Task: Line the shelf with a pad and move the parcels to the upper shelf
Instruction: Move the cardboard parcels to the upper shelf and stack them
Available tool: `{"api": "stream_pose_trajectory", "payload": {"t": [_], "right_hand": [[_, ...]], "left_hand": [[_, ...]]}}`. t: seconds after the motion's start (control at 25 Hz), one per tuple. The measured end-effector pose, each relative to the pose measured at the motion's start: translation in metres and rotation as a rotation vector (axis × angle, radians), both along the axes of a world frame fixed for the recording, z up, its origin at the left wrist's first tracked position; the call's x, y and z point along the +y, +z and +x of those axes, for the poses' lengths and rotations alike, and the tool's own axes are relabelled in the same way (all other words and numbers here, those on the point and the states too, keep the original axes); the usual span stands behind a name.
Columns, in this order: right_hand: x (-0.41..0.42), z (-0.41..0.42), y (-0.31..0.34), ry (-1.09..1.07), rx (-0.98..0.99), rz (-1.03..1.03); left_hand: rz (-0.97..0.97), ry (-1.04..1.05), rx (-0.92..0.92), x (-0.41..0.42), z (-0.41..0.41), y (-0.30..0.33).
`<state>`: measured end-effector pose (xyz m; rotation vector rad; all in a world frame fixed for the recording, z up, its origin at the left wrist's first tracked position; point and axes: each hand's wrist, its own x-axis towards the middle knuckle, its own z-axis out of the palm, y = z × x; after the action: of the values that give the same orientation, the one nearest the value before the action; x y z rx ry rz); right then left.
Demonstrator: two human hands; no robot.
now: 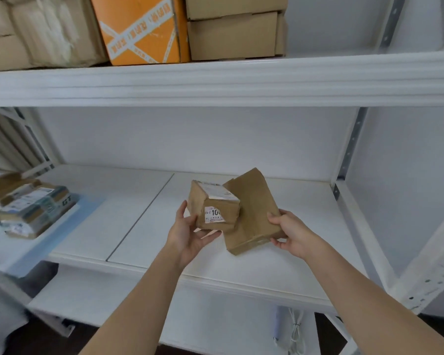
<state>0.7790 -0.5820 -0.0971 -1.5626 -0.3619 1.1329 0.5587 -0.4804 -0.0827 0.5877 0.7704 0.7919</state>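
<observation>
The small labelled parcel [217,210] sits in the left hand [187,237], fingers curled under its lower left; the flat brown parcel [254,213] leans against it, pinched at its right edge by the right hand [292,234]. Both hang above the middle shelf [241,272]; the upper shelf [215,83] lies straight above.

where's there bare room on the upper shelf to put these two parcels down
The upper shelf is bare on its right end, between the stacked brown boxes and the right upright. Its left and middle are crowded: a wrapped carton, the orange box and the brown boxes stand side by side. The left hand and right hand each hold a parcel.
</observation>
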Motion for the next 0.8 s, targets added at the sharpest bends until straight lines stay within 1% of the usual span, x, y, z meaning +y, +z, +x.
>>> {"api": "stream_pose_trajectory", "payload": {"t": [0.2,0.4,0.48,0.56,0.8], "right_hand": [[-0.008,-0.034,0.01,0.087,-0.089,0.04],[-0.029,-0.058,0.023,0.173,-0.263,0.108],[-0.039,-0.072,0.032,0.205,-0.302,0.142],[-0.047,-0.089,0.041,0.211,-0.309,0.178],[-0.068,-0.15,0.068,0.17,-0.306,0.319]], "left_hand": [[0.045,0.014,0.165,-0.021,-0.027,0.022],[0.058,-0.058,0.367,-0.03,-0.04,0.034],[0.047,-0.04,0.42,-0.026,-0.05,0.031],[0.034,-0.003,0.37,-0.023,-0.068,0.025],[0.098,0.15,0.112,-0.064,-0.146,0.06]]}}
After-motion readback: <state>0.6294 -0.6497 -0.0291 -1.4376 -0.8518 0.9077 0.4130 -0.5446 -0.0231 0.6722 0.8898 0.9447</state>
